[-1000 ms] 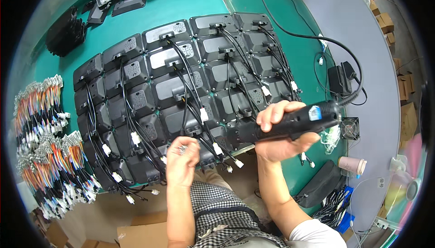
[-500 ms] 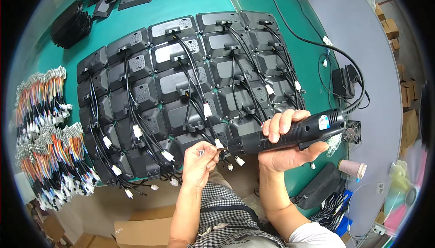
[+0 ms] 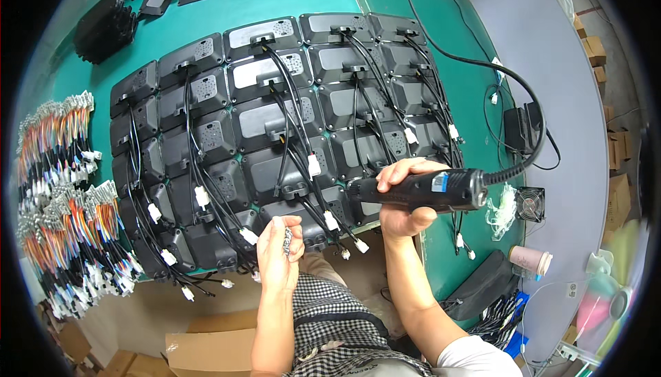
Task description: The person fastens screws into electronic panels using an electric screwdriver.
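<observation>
In my right hand [image 3: 405, 220] I grip a black electric screwdriver [image 3: 458, 190], its front end pointing left over the panels and its cord leaving from the rear. My left hand [image 3: 277, 267] is half curled, palm up, around a few small metal screws [image 3: 287, 241]. Both hands are at the near edge of a block of black plastic housings [image 3: 279, 129], laid in rows on the green table. Black cables [image 3: 195, 144] with white connectors [image 3: 248, 236] run from the housings toward me, some hanging past the table edge. The screwdriver's tip is hard to make out against the dark housings.
Bundles of coloured wires [image 3: 69, 218] lie at the left. A stack of black plates [image 3: 103, 27] stands far left. On the right are a power adapter [image 3: 518, 129], a small fan [image 3: 530, 205], a cup [image 3: 530, 260] and a dark pouch [image 3: 482, 285]. Below sits an open cardboard box [image 3: 210, 351].
The screwdriver has drawn away from my left fingers and turned, its rear end swinging left and toward me. My left hand has moved slightly left and turned up, showing screws.
</observation>
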The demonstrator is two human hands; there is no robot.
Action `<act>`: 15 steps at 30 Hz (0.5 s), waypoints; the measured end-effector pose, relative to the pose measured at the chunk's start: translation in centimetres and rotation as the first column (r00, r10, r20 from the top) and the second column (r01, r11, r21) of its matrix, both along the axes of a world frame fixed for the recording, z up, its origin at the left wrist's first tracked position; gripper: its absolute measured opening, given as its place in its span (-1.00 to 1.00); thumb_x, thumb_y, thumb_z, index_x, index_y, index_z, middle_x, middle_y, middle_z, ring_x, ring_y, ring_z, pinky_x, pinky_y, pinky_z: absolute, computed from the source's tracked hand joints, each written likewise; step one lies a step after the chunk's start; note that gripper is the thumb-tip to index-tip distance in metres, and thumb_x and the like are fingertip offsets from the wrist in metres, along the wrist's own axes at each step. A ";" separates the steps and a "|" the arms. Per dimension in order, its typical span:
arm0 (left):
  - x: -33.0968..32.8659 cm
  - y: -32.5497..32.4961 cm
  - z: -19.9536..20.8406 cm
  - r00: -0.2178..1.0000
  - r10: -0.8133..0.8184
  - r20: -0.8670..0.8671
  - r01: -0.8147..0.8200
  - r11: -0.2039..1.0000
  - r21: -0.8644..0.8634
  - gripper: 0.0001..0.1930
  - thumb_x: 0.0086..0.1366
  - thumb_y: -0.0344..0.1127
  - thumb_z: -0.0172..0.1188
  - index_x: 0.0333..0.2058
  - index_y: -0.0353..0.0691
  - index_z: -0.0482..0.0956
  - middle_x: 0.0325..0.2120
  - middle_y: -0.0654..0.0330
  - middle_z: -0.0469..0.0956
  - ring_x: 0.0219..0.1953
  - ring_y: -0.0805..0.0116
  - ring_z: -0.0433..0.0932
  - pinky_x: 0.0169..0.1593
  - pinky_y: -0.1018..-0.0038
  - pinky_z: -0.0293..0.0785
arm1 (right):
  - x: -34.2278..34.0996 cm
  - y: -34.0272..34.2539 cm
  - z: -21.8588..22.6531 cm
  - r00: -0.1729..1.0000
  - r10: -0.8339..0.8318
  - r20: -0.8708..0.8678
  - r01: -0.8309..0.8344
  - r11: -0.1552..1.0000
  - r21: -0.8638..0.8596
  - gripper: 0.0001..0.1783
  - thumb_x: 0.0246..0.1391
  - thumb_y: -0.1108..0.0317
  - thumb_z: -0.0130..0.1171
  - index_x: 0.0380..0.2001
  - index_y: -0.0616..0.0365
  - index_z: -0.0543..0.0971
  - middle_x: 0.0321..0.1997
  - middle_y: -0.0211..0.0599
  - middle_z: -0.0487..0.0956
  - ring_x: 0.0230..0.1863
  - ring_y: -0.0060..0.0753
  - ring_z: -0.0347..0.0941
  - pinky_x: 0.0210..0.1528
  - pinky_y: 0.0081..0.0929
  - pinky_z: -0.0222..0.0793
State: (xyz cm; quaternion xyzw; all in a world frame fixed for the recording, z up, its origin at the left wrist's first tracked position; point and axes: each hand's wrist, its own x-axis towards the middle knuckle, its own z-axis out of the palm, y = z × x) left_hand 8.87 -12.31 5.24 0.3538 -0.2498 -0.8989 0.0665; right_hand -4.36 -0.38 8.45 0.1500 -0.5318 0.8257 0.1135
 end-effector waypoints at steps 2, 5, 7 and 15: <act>-0.1 0.1 -0.9 1.000 0.006 -0.015 -0.005 1.000 0.020 -0.66 0.29 -0.20 -0.16 -0.36 -0.42 0.40 -0.59 0.22 0.37 -0.68 0.64 0.21 -0.68 0.78 0.07 | 0.0 -0.3 -0.3 1.000 0.011 0.013 -0.010 0.999 -0.050 -0.22 -0.41 -0.26 0.24 -0.33 0.16 0.23 -0.54 -0.25 0.34 -0.62 -0.42 0.30 -0.54 -0.50 0.31; -0.3 0.1 -1.4 0.999 0.013 -0.030 -0.011 0.999 0.049 -0.66 0.28 -0.19 -0.14 -0.36 -0.42 0.41 -0.59 0.22 0.37 -0.67 0.64 0.21 -0.67 0.78 0.08 | 0.1 -0.7 -0.5 0.999 0.024 0.023 -0.022 0.994 -0.104 -0.22 -0.48 -0.17 0.34 -0.34 0.18 0.24 -0.56 -0.22 0.37 -0.62 -0.40 0.31 -0.55 -0.49 0.33; -0.3 0.0 -1.6 1.000 0.004 -0.028 -0.002 0.999 0.052 -0.64 0.27 -0.18 -0.12 -0.35 -0.44 0.43 -0.57 0.22 0.38 -0.67 0.64 0.22 -0.67 0.78 0.08 | 0.2 -0.9 -0.7 0.999 0.032 0.009 -0.031 0.994 -0.102 -0.20 -0.50 -0.16 0.36 -0.34 0.18 0.23 -0.56 -0.22 0.37 -0.62 -0.40 0.32 -0.54 -0.47 0.34; -0.6 0.2 -2.0 0.999 0.001 -0.035 0.002 0.995 0.103 -0.70 0.25 -0.27 -0.06 -0.29 -0.47 0.43 -0.55 0.22 0.39 -0.65 0.65 0.22 -0.65 0.79 0.09 | 0.8 -1.3 -2.3 0.988 0.051 -0.143 -0.044 0.998 0.054 -0.21 -0.36 -0.32 0.15 -0.35 0.17 0.19 -0.59 -0.29 0.30 -0.68 -0.48 0.24 -0.67 -0.60 0.25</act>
